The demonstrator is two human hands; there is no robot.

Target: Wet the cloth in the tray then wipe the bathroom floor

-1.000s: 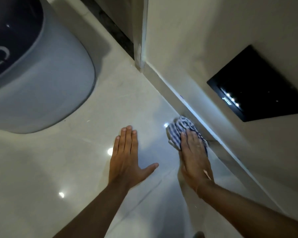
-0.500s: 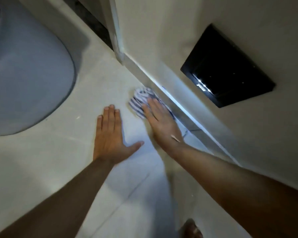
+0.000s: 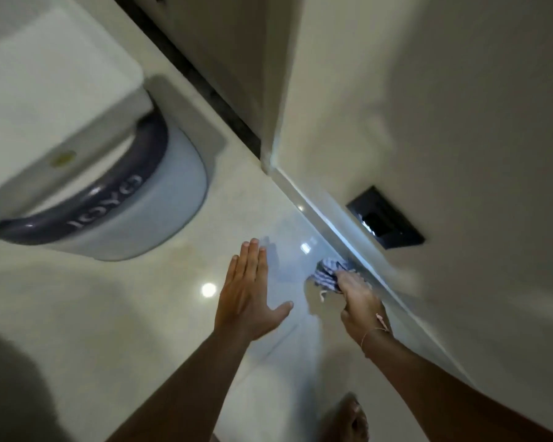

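Note:
A blue-and-white striped cloth [image 3: 327,273] lies bunched on the glossy pale floor tiles [image 3: 109,314], right against the base of the wall. My right hand [image 3: 359,298] presses on the cloth from the near side, fingers curled over it, covering part of it. My left hand [image 3: 246,291] rests flat on the floor to the left of the cloth, fingers together and thumb spread, holding nothing. No tray is in view.
A grey appliance with a dark band [image 3: 147,199] stands on the floor at the left, under a white block [image 3: 45,100]. The wall [image 3: 444,106] runs along the right, with a black panel [image 3: 385,218] set low in it. A bare foot [image 3: 348,419] is at the bottom.
The cloth and my right hand slid along the wall base, away and then back nearer. My left hand stayed flat on the floor. The view pulled back and tilted up.

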